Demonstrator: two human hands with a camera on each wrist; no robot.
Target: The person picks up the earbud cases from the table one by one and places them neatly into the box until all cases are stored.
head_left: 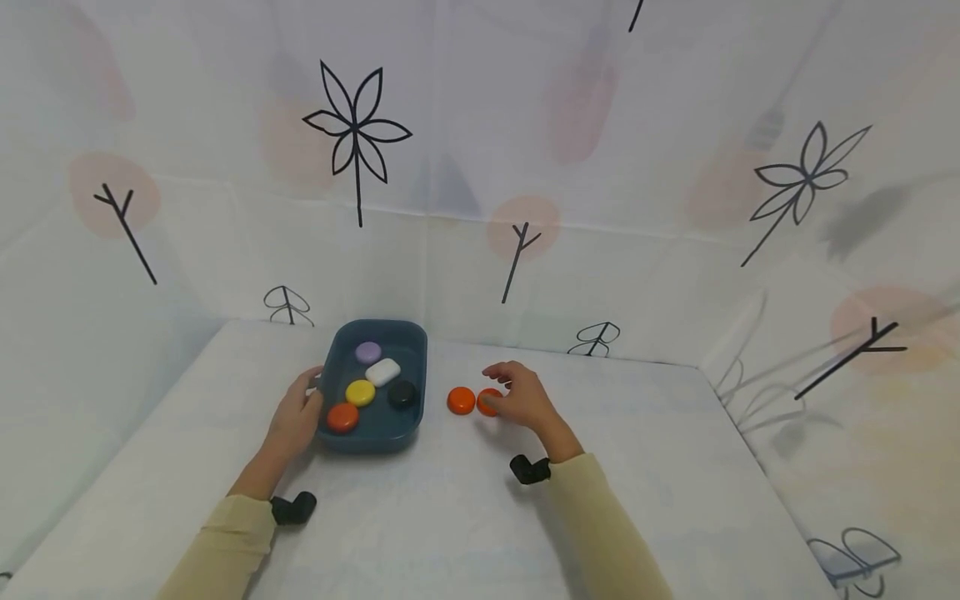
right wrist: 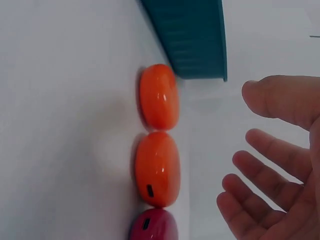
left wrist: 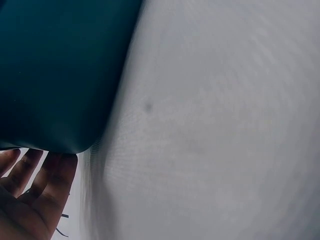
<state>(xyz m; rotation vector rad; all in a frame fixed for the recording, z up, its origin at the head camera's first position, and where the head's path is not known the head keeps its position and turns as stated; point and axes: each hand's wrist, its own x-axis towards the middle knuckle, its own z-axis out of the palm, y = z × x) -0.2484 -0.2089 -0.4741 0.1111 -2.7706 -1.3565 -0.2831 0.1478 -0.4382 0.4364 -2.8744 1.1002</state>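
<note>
Head view: blue tray (head_left: pixel 386 427) on the white counter (head_left: pixel 450 517), containing purple piece (head_left: pixel 368 353), white piece (head_left: pixel 383 372), yellow piece (head_left: pixel 360 393), black piece (head_left: pixel 402 394) and red-orange piece (head_left: pixel 342 417). Left hand (head_left: pixel 295 423) at the tray's left side; right hand (head_left: pixel 525 402) over the second orange piece (head_left: pixel 487 403), beside the first orange piece (head_left: pixel 461 401).

Left wrist view: left hand, extended fingers touching the tray wall.

Right wrist view: right hand, fingers spread, holding nothing; magenta piece (right wrist: pixel 155 226) in row with both orange ones.

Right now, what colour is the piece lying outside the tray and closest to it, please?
That piece is orange, which shows best in the right wrist view.
</note>
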